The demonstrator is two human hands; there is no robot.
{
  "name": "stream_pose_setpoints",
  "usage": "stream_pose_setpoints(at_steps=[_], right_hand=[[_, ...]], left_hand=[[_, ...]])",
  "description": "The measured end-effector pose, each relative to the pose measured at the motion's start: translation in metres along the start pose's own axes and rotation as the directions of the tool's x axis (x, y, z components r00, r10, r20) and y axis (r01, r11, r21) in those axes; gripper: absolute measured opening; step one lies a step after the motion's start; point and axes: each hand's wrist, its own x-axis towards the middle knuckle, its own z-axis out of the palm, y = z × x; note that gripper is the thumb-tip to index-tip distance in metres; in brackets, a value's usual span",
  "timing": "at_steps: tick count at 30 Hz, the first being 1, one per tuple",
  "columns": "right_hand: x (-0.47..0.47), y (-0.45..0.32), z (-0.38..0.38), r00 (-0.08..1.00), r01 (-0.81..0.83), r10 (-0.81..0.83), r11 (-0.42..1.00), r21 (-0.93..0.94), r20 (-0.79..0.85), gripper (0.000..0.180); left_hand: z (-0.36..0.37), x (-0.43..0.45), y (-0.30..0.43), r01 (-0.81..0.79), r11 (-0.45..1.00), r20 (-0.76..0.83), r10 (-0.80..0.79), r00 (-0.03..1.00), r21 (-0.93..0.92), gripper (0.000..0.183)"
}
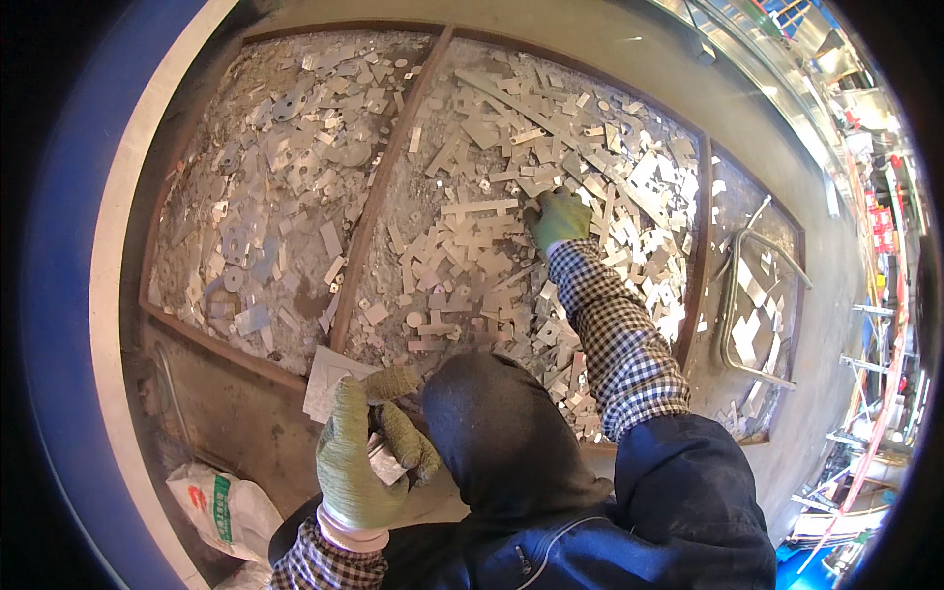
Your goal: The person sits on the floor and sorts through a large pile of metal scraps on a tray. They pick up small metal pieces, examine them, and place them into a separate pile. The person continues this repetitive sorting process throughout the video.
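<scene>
My left hand (352,461), in a green work glove, is raised near my body. It grips several flat metal pieces; a pale sheet-metal plate (321,383) sticks out past the thumb and a smaller metal piece (386,463) shows beneath the fingers. Farther out, my right hand (564,217), gloved too, reaches down onto the heap of metal offcuts (479,254) in the middle bay. Its fingertips are hidden, so whether they pinch a piece cannot be seen. Around it lie strips, small rectangles and discs. A long metal strip (509,103) slants across the heap beyond it.
Rusty steel bars (398,169) divide the floor frame into bays. The left bay holds more scrap, including a perforated round plate (236,243). A bent metal tube frame (730,310) stands at right. A white woven sack (225,509) sits lower left. Dark clothing (509,435) blocks the near centre.
</scene>
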Motion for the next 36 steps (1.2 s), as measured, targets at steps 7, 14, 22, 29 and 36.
stream_pose_setpoints(at_steps=[7,14,22,29,36], right_hand=[[0.024,0.051,0.002,0.995,-0.095,0.062,0.796,0.598,0.076,0.042],[0.021,0.086,-0.017,0.967,-0.119,-0.02,0.846,0.521,0.253,0.046],[-0.001,0.059,-0.018,0.987,-0.099,0.069,0.971,0.218,0.143,0.06],[-0.017,0.015,-0.015,0.975,-0.145,0.159,0.985,-0.095,0.157,0.066],[-0.029,0.035,0.001,0.994,-0.11,0.106,0.982,0.155,0.035,0.039]], left_hand=[[-0.006,-0.009,0.002,0.049,0.998,0.098,-0.044,0.994,-0.05,0.064],[0.004,-0.013,0.003,-0.023,0.999,0.108,0.018,0.994,0.043,0.066],[0.002,-0.01,0.004,-0.001,0.997,0.173,-0.011,0.985,0.072,0.068],[0.006,-0.013,0.005,0.135,0.989,0.127,-0.127,0.984,-0.06,0.068],[0.005,-0.01,0.002,0.056,0.998,0.165,-0.059,0.985,0.026,0.064]])
